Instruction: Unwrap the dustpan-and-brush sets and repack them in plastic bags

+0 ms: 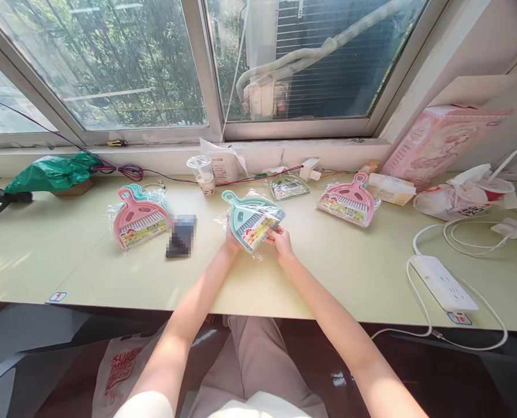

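Observation:
Between my hands is a mint-green dustpan and brush set (pixel 252 217) in clear plastic wrap, tilted above the table with its label towards me. My right hand (pixel 280 241) grips its lower right corner, thumb over the label. Along the set's left edge, my left hand (pixel 232 235) supports it from behind; most of those fingers are hidden. To the left lies a pile of wrapped dustpan sets (pixel 139 217), a pink one on top of green ones. Another pink dustpan set (pixel 348 200) rests to the right, and a greenish wrapped set (pixel 290 187) lies behind.
A pixelated dark object (pixel 181 236) lies beside the left pile. At the back stand a plastic cup (pixel 201 174) and a tissue pack (pixel 391 188). A white power strip (pixel 444 284) with trailing cables lies at right. A green bag (pixel 53 172) is far left, a pink box (pixel 445 142) far right.

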`<state>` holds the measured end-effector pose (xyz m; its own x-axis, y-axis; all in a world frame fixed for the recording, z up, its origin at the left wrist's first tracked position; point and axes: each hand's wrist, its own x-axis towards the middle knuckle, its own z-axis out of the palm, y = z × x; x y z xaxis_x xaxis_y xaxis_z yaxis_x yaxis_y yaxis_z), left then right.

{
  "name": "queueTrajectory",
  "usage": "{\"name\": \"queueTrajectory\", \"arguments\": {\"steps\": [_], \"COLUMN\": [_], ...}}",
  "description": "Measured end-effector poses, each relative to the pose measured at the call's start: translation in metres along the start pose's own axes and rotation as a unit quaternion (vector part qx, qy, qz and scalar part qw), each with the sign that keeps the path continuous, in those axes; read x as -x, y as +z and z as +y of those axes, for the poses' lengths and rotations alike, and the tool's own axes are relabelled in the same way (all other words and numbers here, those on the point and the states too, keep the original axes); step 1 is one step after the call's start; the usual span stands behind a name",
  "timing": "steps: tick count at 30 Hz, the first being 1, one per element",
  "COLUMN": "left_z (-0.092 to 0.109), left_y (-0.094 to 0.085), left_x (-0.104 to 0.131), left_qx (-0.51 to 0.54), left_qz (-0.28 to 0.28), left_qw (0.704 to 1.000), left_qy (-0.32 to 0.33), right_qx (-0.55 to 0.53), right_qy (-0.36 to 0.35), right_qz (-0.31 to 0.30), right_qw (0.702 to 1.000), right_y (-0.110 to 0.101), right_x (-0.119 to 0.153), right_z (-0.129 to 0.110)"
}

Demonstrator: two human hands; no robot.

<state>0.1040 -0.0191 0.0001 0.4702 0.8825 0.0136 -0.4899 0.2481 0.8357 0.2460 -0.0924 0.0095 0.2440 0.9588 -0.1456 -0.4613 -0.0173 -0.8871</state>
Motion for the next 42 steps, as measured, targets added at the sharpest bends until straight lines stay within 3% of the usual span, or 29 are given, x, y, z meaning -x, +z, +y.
{"name": "queueTrajectory", "arguments": {"steps": [3,7,12,15,21,30,33,37,38,40,42], "left_z": [0.009,0.01,-0.005,-0.01,-0.007,-0.012,-0.011,-0.001,0.003,0.011,0.021], "left_y": [0.019,0.042,0.034,0.025,0.022,0.029,0.024,0.007,0.002,-0.01,-0.022], "left_x": [0.004,0.018,0.021,0.019,0.018,0.024,0.021,0.013,0.011,0.009,0.01], "left_qx": [0.078,0.073,-0.114,-0.152,-0.159,-0.183,-0.173,-0.133,-0.12,-0.1,-0.091], "left_qz": [-0.008,0.021,0.111,0.153,0.094,-0.014,-0.016,0.03,0.045,0.081,0.111], "left_qw": [0.997,0.996,0.987,0.976,0.983,0.979,0.981,0.989,0.99,0.991,0.989], "left_qy": [0.002,0.038,-0.02,-0.025,0.0,-0.085,-0.084,-0.064,-0.057,-0.04,-0.04], "right_qx": [-0.012,-0.038,-0.057,-0.049,-0.063,-0.054,-0.031,0.049,0.092,0.21,0.344], "right_qy": [-0.017,-0.029,-0.019,0.02,0.06,0.002,-0.006,0.034,0.019,-0.077,-0.229], "right_qz": [0.06,0.09,0.099,0.086,0.09,0.133,0.098,0.0,-0.014,-0.002,0.034], "right_qw": [0.998,0.995,0.993,0.995,0.992,0.99,0.995,0.998,0.995,0.975,0.91], "right_y": [-0.006,-0.008,-0.01,-0.014,-0.025,-0.029,-0.028,-0.032,-0.035,-0.043,-0.05], "right_x": [-0.007,-0.012,-0.017,-0.023,-0.034,-0.029,-0.032,-0.031,-0.029,-0.023,-0.018], "right_z": [-0.001,0.003,0.006,0.004,-0.003,-0.001,-0.005,-0.014,-0.017,-0.024,-0.03]}}
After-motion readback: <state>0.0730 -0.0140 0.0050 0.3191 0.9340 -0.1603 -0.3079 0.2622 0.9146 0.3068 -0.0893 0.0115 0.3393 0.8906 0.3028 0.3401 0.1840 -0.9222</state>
